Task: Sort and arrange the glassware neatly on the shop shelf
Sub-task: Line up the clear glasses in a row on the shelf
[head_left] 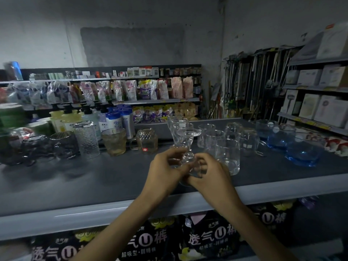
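Both hands meet over the front of the shelf on one clear goblet. It stands upright and empty, mouth up, its foot just above the shelf surface. The left hand has its fingers curled round the lower bowl and stem. The right hand pinches the foot, its fingers bent close around it.

Right behind the goblet, a row of like goblets runs toward the back, all empty. To their right stand three clear tumblers in a line, nothing in them. Beyond those are clear mugs with handles, then three blue bowls near the right end, also empty.

Left of the hands is a diamond-cut mug with a red label, which looks turned mouth-down. Next come an empty amber tumbler, a tall ribbed tumbler and dark glasses; what the dark ones hold I cannot tell.

Pump bottles crowd behind the left group. Dark printed packs fill the space under the shelf.
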Demonstrator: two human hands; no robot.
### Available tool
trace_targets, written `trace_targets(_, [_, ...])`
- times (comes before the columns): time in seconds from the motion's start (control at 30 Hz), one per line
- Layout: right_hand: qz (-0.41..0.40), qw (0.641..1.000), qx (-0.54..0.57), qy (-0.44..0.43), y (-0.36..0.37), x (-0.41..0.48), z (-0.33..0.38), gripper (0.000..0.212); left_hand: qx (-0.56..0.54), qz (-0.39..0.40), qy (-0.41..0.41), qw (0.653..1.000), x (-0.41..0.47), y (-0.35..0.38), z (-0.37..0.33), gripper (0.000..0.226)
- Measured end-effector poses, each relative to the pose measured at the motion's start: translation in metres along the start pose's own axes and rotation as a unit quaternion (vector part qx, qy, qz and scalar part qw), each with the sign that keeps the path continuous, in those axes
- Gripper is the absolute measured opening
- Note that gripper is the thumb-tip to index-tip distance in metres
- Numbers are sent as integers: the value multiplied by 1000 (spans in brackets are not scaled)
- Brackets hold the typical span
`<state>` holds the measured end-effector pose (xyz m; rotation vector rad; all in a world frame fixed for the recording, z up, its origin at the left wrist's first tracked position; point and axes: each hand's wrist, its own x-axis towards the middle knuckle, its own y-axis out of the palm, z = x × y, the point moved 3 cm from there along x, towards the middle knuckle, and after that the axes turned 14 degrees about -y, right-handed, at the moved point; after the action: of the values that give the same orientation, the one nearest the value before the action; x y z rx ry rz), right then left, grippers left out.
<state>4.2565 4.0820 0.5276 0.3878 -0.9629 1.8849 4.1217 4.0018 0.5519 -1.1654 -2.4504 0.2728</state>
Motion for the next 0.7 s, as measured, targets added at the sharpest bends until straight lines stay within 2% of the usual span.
trace_targets(0.4, [31, 999, -39, 13, -5, -5, 13, 69, 2, -18, 6, 1000, -6, 4, 5, 40])
trace_targets(0.5, [7, 998, -54, 21, -18, -18, 24, 74, -7, -21, 6, 1000, -12, -4, 4, 38])
trace_targets(0.6, [-77, 991, -92, -51, -28, -39, 52, 62, -2, -46, 30, 998, -28, -29, 2, 32])
trace_targets(0.7, [-84, 986, -72, -127, -14, -52, 88, 51, 24, -80, 72, 994, -52, -71, 8, 28])
